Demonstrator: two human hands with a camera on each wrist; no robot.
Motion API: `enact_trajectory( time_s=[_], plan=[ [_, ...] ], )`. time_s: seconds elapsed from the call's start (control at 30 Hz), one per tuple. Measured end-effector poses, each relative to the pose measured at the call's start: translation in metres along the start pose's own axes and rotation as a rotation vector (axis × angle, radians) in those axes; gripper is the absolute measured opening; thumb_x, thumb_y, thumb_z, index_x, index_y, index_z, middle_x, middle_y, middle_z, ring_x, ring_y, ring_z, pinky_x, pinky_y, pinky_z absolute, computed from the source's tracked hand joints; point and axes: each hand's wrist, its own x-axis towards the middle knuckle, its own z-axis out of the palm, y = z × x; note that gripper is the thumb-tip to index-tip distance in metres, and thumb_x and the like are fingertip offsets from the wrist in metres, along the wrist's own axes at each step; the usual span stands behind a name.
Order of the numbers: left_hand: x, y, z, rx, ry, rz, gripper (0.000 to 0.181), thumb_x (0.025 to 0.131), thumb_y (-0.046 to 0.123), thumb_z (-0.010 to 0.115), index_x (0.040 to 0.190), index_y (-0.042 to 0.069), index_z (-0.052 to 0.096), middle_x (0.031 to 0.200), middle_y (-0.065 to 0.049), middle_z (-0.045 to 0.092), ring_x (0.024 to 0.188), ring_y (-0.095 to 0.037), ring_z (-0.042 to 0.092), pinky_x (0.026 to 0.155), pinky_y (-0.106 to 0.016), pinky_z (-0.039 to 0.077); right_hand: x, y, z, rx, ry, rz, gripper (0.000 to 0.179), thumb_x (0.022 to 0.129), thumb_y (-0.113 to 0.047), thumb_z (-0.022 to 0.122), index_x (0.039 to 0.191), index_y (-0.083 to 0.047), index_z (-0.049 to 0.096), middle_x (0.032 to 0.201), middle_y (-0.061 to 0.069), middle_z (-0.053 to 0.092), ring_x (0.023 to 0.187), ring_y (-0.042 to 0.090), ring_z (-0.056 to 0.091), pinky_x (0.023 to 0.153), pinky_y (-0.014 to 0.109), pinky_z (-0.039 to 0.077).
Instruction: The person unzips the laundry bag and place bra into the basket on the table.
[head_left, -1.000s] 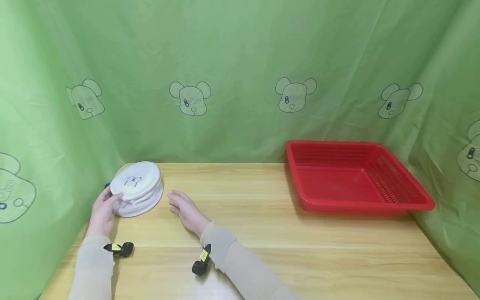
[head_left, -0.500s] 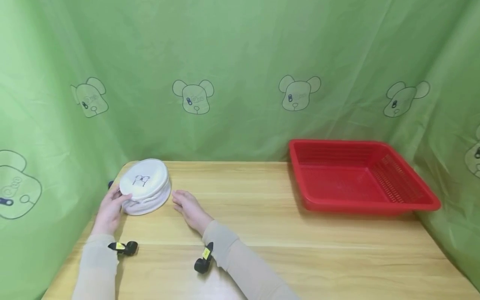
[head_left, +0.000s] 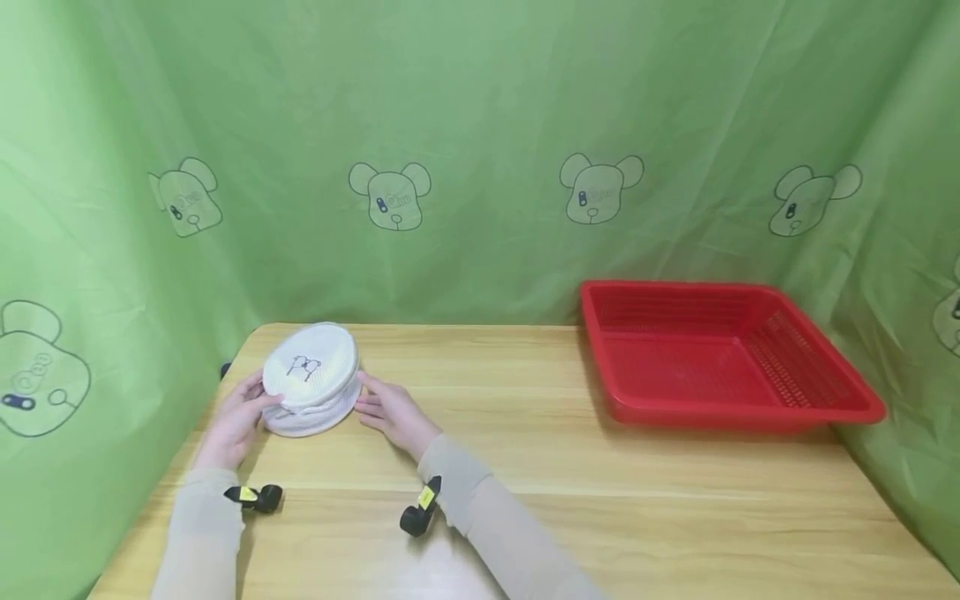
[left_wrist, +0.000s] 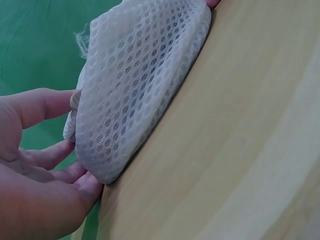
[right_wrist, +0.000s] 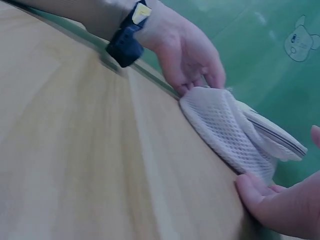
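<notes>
The left wrist view crops the bag [left_wrist: 135, 90].

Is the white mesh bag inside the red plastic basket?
No, the mesh bag rests on the table, left of the red plastic basket.

We see a mesh cloth bag [head_left: 311, 365], a smooth wood-grained table [head_left: 525, 483], a plastic basket [head_left: 735, 412] and a creased, faintly glossy curtain [head_left: 480, 83].
</notes>
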Motion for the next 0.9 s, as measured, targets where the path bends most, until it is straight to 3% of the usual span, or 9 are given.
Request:
enact_trajectory(
  time_s=[0.2, 0.53, 0.9],
  plan=[
    [0.000, 0.001, 0.007, 0.037, -0.053, 0.014, 0.084, 0.093, 0.004, 0.058, 0.154, 0.005, 0.000, 0.163, -0.017, 0.002, 0.152, -0.031, 0.007, 0.127, -0.042, 0.007, -0.002, -0.009, -0.019, 0.005, -0.040, 0.061, 0.084, 0.088, -0.044, 0.068, 0.143, 0.010, 0.034, 0.126, 0.025, 0.058, 0.114, 0.032, 0.063, 0.101, 0.043, 0.054],
    [0.001, -0.006, 0.014, 0.058, -0.118, 0.035, 0.086, 0.091, 0.007, 0.062, 0.154, 0.001, 0.003, 0.162, -0.022, 0.004, 0.151, -0.035, 0.008, 0.127, -0.046, 0.007, -0.008, -0.015, -0.046, -0.060, -0.157, 0.125, 0.083, 0.091, -0.044, 0.063, 0.142, 0.014, 0.031, 0.125, 0.030, 0.057, 0.115, 0.038, 0.062, 0.105, 0.046, 0.051],
    [0.001, -0.003, 0.042, 0.096, -0.218, 0.075, 0.078, 0.091, -0.001, 0.056, 0.153, -0.004, 0.008, 0.159, -0.026, 0.014, 0.148, -0.037, 0.016, 0.126, -0.049, 0.012, -0.023, -0.027, -0.079, -0.196, -0.204, 0.118, 0.077, 0.093, -0.048, 0.059, 0.138, 0.011, 0.040, 0.118, 0.030, 0.062, 0.105, 0.035, 0.067, 0.096, 0.045, 0.057]
  ],
)
